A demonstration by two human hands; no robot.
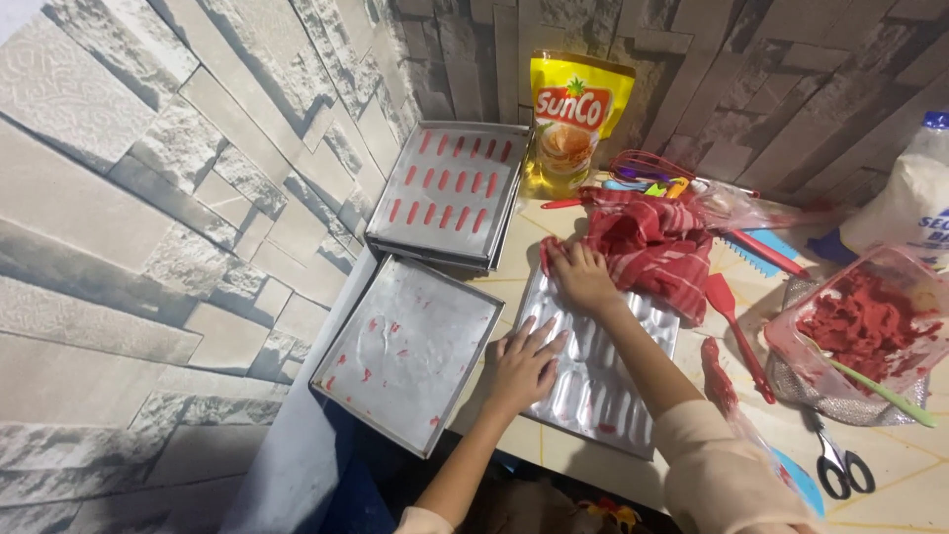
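Observation:
A silver mould tray (603,396) with finger-shaped hollows lies flat on the table in front of me. My left hand (521,364) rests flat on its near left edge, fingers spread, holding nothing. My right hand (581,275) presses on the tray's far end, fingers bent against the edge of a red striped cloth (654,242); whether it grips the cloth I cannot tell. Red smears mark the mould's near hollows.
A flat baking tray (407,348) with red traces leans by the wall. Behind it, stacked trays (447,193) carry rows of red dough strips. At right: a clear tub of red dough (868,326), a red spatula (736,331), scissors (838,463), a yellow oil pouch (573,109), a white bag (909,203).

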